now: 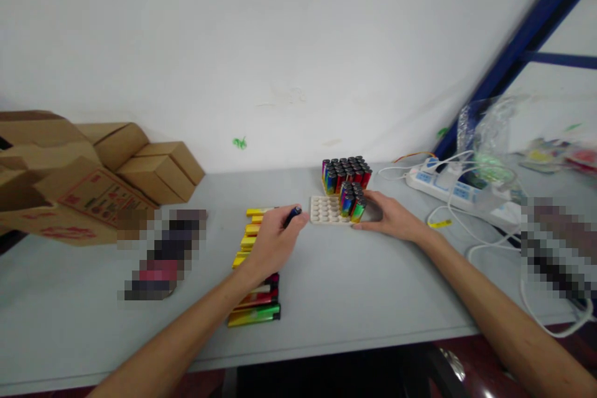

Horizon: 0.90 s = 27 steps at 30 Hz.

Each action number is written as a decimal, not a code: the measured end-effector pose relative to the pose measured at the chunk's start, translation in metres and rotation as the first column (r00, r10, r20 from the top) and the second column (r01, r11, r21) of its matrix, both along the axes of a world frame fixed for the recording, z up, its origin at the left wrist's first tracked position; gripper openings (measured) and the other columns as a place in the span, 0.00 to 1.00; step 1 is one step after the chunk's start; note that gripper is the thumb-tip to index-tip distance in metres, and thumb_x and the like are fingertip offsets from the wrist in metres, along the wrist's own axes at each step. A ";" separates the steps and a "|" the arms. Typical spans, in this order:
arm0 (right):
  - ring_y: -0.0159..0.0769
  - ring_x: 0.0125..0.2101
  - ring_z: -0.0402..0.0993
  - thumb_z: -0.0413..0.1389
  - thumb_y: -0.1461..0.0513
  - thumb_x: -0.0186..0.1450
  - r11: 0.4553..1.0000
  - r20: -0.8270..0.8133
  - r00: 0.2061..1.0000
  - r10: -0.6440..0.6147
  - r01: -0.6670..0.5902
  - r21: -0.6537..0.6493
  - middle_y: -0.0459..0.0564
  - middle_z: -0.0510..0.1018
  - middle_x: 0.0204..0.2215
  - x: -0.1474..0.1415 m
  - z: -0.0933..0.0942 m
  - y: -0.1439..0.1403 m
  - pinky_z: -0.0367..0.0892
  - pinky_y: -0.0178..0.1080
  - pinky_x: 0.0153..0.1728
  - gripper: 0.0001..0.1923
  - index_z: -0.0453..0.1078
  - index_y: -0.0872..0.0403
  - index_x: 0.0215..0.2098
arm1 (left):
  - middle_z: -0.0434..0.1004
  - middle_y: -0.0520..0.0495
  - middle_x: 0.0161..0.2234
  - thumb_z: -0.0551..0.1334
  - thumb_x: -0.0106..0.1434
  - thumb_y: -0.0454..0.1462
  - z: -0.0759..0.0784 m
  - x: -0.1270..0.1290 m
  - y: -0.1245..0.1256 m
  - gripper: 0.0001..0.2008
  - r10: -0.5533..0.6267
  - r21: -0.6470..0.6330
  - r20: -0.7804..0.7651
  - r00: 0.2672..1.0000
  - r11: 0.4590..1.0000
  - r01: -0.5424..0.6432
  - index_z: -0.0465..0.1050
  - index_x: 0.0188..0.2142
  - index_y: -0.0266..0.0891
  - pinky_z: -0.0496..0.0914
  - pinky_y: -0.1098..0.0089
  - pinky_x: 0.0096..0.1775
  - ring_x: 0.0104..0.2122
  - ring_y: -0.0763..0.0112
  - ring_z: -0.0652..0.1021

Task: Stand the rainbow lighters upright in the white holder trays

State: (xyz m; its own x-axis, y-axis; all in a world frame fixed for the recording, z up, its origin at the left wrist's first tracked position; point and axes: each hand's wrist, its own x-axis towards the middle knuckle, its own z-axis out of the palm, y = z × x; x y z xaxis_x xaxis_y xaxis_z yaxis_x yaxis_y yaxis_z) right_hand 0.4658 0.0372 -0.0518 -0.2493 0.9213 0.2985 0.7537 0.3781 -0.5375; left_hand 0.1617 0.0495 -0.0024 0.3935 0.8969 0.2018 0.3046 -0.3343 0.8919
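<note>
My left hand is closed around a dark lighter, whose end sticks out beside the thumb, just left of a white tray with round holes. Several shiny multicoloured lighters stand upright in the tray's right end; the holes on its left show bare. My right hand grips that right end, thumb at the near corner and fingers behind. Below and partly behind my left hand lies a column of lighters, yellow ones farther away and red and green ones nearer.
Behind the tray stands a full block of upright lighters near the wall. Brown cardboard boxes are at the left, with a blurred-out item in front. A white power strip with trailing cables lies on the right.
</note>
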 end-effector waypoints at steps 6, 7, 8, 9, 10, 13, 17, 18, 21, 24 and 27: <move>0.54 0.56 0.74 0.67 0.47 0.59 1.000 0.007 1.000 0.001 0.000 -0.008 0.61 0.74 0.59 0.001 -0.001 0.001 0.68 0.55 0.59 0.40 0.64 0.56 0.62 | 0.49 0.57 0.21 0.55 0.69 0.48 0.004 0.001 0.001 0.23 0.034 0.090 -0.092 0.995 0.996 -0.026 0.52 0.22 0.41 0.51 0.70 0.26 0.23 0.75 0.56; 0.54 0.56 0.74 0.67 0.47 0.59 1.000 0.004 1.000 0.005 -0.005 -0.011 0.62 0.74 0.59 0.001 0.000 0.001 0.68 0.55 0.59 0.40 0.64 0.56 0.62 | 0.49 0.57 0.21 0.55 0.69 0.49 0.004 0.001 0.001 0.23 0.028 0.096 -0.099 0.995 0.995 -0.018 0.53 0.23 0.41 0.52 0.71 0.26 0.23 0.75 0.57; 0.54 0.56 0.74 0.67 0.47 0.59 1.000 -0.001 1.000 0.011 -0.011 -0.013 0.62 0.74 0.59 0.000 0.001 0.001 0.68 0.55 0.59 0.39 0.64 0.56 0.62 | 0.51 0.57 0.21 0.55 0.70 0.50 0.004 0.002 0.001 0.23 0.015 0.094 -0.097 0.995 0.996 -0.005 0.55 0.24 0.41 0.52 0.71 0.26 0.23 0.75 0.57; 0.53 0.56 0.74 0.67 0.47 0.59 1.000 -0.009 1.000 0.018 -0.018 -0.014 0.61 0.74 0.59 0.000 0.001 0.001 0.68 0.55 0.59 0.39 0.65 0.55 0.62 | 0.53 0.57 0.22 0.55 0.70 0.50 0.003 0.003 0.001 0.21 -0.008 0.081 -0.082 0.997 0.997 0.015 0.58 0.26 0.40 0.53 0.71 0.26 0.23 0.75 0.59; 0.53 0.56 0.74 0.67 0.47 0.59 1.000 -0.019 1.000 0.024 -0.025 -0.014 0.61 0.74 0.59 -0.001 0.002 0.001 0.68 0.55 0.59 0.39 0.65 0.55 0.62 | 0.56 0.58 0.22 0.55 0.71 0.50 0.002 0.004 0.001 0.19 -0.040 0.056 -0.051 0.998 0.998 0.043 0.61 0.30 0.40 0.54 0.72 0.26 0.23 0.75 0.60; 0.53 0.55 0.75 0.68 0.48 0.58 0.999 -0.052 0.998 0.044 -0.044 -0.009 0.60 0.75 0.58 -0.003 0.004 0.001 0.69 0.56 0.58 0.38 0.65 0.53 0.62 | 0.65 0.58 0.25 0.52 0.74 0.49 -0.004 0.008 0.002 0.14 -0.159 -0.037 0.096 0.983 0.986 0.163 0.62 0.45 0.42 0.59 0.73 0.25 0.22 0.75 0.63; 0.52 0.55 0.75 0.69 0.49 0.58 0.998 -0.078 0.995 0.059 -0.059 0.009 0.59 0.76 0.57 -0.003 0.005 0.002 0.68 0.55 0.58 0.38 0.66 0.52 0.62 | 0.76 0.47 0.39 0.56 0.73 0.46 -0.002 0.015 0.008 0.13 -0.227 0.044 0.095 0.969 0.974 0.223 0.67 0.48 0.40 0.71 0.69 0.38 0.36 0.70 0.76; 0.52 0.55 0.74 0.69 0.49 0.58 0.998 -0.080 0.995 0.063 -0.062 0.013 0.60 0.76 0.57 -0.003 0.005 0.002 0.68 0.55 0.58 0.38 0.66 0.52 0.62 | 0.76 0.44 0.43 0.58 0.71 0.45 0.001 0.017 0.010 0.13 -0.213 0.100 0.056 0.975 0.973 0.207 0.71 0.47 0.40 0.72 0.68 0.43 0.42 0.68 0.77; 0.52 0.56 0.74 0.69 0.50 0.57 0.997 -0.085 0.993 0.076 -0.074 0.021 0.60 0.75 0.58 -0.002 0.003 0.003 0.68 0.54 0.59 0.39 0.65 0.53 0.62 | 0.77 0.43 0.45 0.66 0.66 0.45 0.012 0.026 0.019 0.13 -0.188 0.223 -0.045 0.981 0.955 0.194 0.79 0.44 0.40 0.74 0.66 0.44 0.43 0.65 0.77; 0.52 0.56 0.74 0.70 0.50 0.57 0.997 -0.083 0.993 0.078 -0.075 0.035 0.60 0.75 0.58 0.000 0.000 0.004 0.68 0.54 0.58 0.40 0.65 0.53 0.62 | 0.80 0.43 0.41 0.67 0.64 0.44 0.016 0.038 0.026 0.13 -0.248 0.225 -0.106 0.963 0.937 0.266 0.81 0.43 0.40 0.76 0.66 0.42 0.38 0.66 0.80; 0.52 0.56 0.73 0.69 0.49 0.57 0.996 -0.075 0.994 0.081 -0.078 0.043 0.61 0.75 0.58 0.000 -0.003 0.005 0.68 0.54 0.58 0.40 0.65 0.54 0.62 | 0.84 0.43 0.40 0.68 0.63 0.43 0.012 0.049 0.032 0.12 -0.232 0.261 -0.168 0.958 0.927 0.270 0.81 0.43 0.38 0.77 0.64 0.43 0.36 0.65 0.82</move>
